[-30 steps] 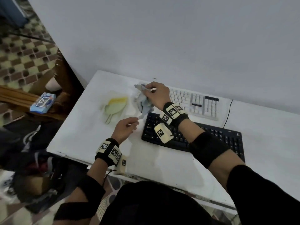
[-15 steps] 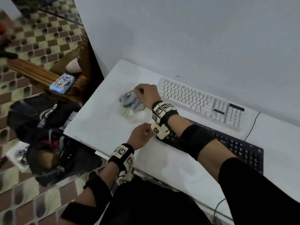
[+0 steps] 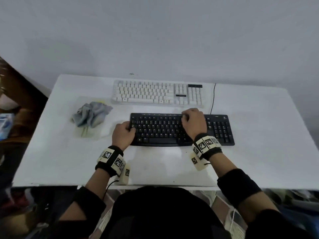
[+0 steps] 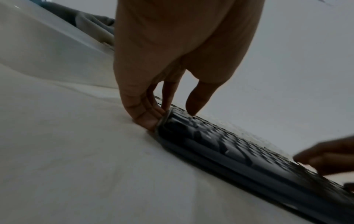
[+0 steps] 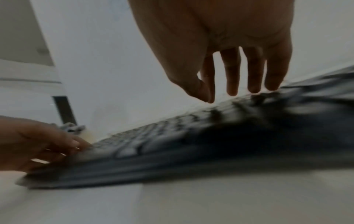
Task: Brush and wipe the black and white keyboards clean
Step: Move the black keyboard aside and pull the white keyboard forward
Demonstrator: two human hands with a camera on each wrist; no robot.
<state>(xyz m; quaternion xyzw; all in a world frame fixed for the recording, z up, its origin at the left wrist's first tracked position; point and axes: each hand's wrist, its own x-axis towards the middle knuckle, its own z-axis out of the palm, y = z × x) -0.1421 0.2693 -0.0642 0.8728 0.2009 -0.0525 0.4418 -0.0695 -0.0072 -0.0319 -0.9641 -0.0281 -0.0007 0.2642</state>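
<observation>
At centre of the head view: black keyboard (image 3: 174, 129) lies flat on the white tabletop (image 3: 259, 135), long edge across the frame.
Left hand (image 3: 122, 134): at the keyboard's left end. The wrist view shows the thumb on the top face near the corner and the fingers (image 4: 147, 119) curled down against the end edge, touching the tabletop; a grip pinching that end.
Right hand (image 3: 194, 124): over the right part of the main key block, knuckles up. In the wrist view its fingers (image 5: 232, 81) point down, slightly spread, tips at or just above the key tops; contact cannot be told through the blur. This grip encloses nothing.
Black keyboard relative to grip: spans between the two hands, its number pad extending right of the right hand.
White keyboard (image 3: 158, 93): above the black one in the head view, parallel to it, apart from both hands, near the wall side of the tabletop.
Cloth (image 3: 91, 113): grey, crumpled, left of both keyboards, untouched, lying on a clear plastic sheet (image 3: 89, 131).
Cable (image 3: 213, 98): dark, running from the tabletop's far edge down to the black keyboard's upper right.
Wrists: black bands with patterned markers on both.
</observation>
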